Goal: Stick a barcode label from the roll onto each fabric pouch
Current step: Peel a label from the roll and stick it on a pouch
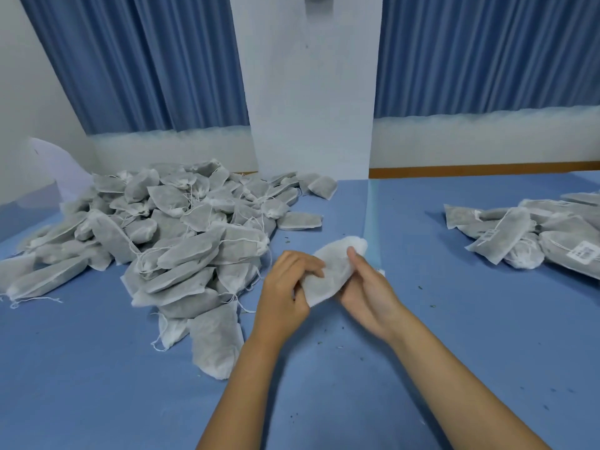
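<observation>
Both hands hold one soft, grey non-woven pouch (331, 274) above the blue table (357, 384). Left hand (285, 297) pinches its lower edge, fingers curled. Right hand (367, 297) cradles it, thumb pressed on top; its fingers hidden beneath. Unlabelled pile (168, 235) far left; barcoded pouches (532, 238) far right, cut off.

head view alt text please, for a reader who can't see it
The left hand and right hand together hold one grey fabric pouch over a blue table. A large heap of pouches lies to the left, and a smaller pile, some bearing barcode labels, to the right.
</observation>
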### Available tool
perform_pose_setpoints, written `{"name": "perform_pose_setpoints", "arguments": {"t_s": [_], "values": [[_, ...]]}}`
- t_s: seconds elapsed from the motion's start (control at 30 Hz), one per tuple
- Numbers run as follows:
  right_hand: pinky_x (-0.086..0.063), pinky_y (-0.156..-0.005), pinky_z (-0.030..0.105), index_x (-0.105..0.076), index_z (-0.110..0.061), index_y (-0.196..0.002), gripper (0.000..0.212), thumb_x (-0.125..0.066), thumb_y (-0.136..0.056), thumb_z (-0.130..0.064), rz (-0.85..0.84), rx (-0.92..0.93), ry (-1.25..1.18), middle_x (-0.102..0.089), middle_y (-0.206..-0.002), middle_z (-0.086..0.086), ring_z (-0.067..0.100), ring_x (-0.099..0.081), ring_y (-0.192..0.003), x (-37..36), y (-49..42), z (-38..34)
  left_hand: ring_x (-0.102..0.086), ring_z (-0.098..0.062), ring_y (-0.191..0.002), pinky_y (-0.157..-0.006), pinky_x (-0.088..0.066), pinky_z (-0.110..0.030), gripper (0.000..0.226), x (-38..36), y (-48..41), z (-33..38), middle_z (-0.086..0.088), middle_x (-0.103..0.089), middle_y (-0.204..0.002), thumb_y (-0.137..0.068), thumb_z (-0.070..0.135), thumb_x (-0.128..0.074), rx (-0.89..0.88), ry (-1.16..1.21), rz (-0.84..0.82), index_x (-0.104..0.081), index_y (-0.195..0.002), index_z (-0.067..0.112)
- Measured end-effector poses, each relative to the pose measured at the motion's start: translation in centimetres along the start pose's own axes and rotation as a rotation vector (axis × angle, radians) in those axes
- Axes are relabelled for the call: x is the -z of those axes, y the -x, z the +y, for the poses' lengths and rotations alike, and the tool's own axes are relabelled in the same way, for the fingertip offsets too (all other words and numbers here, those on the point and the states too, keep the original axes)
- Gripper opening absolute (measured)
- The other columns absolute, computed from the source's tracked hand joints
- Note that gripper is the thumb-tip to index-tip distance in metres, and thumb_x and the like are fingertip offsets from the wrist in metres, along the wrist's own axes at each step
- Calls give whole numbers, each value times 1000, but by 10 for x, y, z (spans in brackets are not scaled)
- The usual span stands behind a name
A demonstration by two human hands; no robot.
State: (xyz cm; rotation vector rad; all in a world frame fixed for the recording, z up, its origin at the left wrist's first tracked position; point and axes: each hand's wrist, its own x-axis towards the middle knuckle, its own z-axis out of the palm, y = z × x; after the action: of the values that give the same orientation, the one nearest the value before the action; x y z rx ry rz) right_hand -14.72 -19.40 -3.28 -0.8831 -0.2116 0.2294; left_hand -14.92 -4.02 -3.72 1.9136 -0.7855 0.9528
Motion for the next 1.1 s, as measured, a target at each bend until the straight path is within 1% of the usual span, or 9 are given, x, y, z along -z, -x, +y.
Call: {"name": "perform_pose_setpoints", "arguments": {"t_s": [0.13,0.23,0.3,0.47,0.6,0.77,0.93,1.03,1.1], "values": [[-48,-68,24,-62,-14,-85,11,-55,-93,-10,251,200,686,-67,-78,-3,9,-63,-74,13,5,-16,-65,-5,-86,-76,-48,-17,47,-8,-10,6,6,-72,-89,-65,-13,-36,215,88,113,-70,-82,12],[-36,-47,9,-60,-22,-81,16,-57,-92,-11,204,292,907,-56,-57,-15,-4,-51,-49,15,10,-22,-63,-2,-99,-85,-44,-12,19,-33,-27,21,10,-70,-102,-88,20,-55,452,212,42,-68,-102,19],[-36,-48,11,-59,-26,-76,16,-55,-88,-16,124,280,996,-56,-57,-15,-4,-49,-50,16,12,-24,-63,4,-87,-76,-44,-10,17,-54,-34,27,11,-71,-91,-86,32,-67,542,259,-55,-68,-98,20],[-39,-60,20,-56,-23,-62,29,-57,-89,-13,114,276,937,-54,-57,-15,-1,-47,-57,36,10,-35,-67,-3,-82,-76,-49,-17,8,-73,-33,21,8,-73,-83,-91,16,-65,534,268,-13,-72,-92,19],[-50,-66,21,-64,-15,-81,12,-72,-80,-6,247,402,732,-68,-73,-8,5,-64,-69,48,4,-37,-63,2,-87,-76,-44,-11,16,-70,-30,10,13,-70,-91,-93,13,-57,387,158,-147,-71,-97,21],[-49,-61,17,-68,-11,-77,20,-69,-78,9,249,471,647,-68,-70,-5,9,-63,-61,49,8,-43,-55,-5,-71,-63,-45,-26,9,-65,-24,14,15,-58,-73,-97,32,-50,431,82,-300,-51,-91,38],[-47,-60,18,-64,-17,-107,40,-72,-75,6,127,440,609,-61,-70,4,12,-55,-63,53,22,-51,-47,-6,-60,-51,-25,-19,11,-62,-21,17,24,-53,-67,-92,45,-43,319,-38,-356,-43,-82,40],[-43,-57,13,-72,-21,-92,26,-74,-74,-1,93,405,726,-63,-67,-6,6,-53,-60,48,25,-51,-47,-4,-62,-53,-27,-18,13,-63,-20,20,21,-53,-69,-93,37,-47,262,4,-362,-51,-81,34],[-42,-56,14,-71,-19,-77,19,-68,-82,0,341,416,769,-63,-62,-10,3,-52,-55,53,23,-54,-50,-3,-68,-59,-33,-15,14,-62,-20,20,20,-55,-73,-92,31,-53,290,94,-316,-54,-78,31]]}}
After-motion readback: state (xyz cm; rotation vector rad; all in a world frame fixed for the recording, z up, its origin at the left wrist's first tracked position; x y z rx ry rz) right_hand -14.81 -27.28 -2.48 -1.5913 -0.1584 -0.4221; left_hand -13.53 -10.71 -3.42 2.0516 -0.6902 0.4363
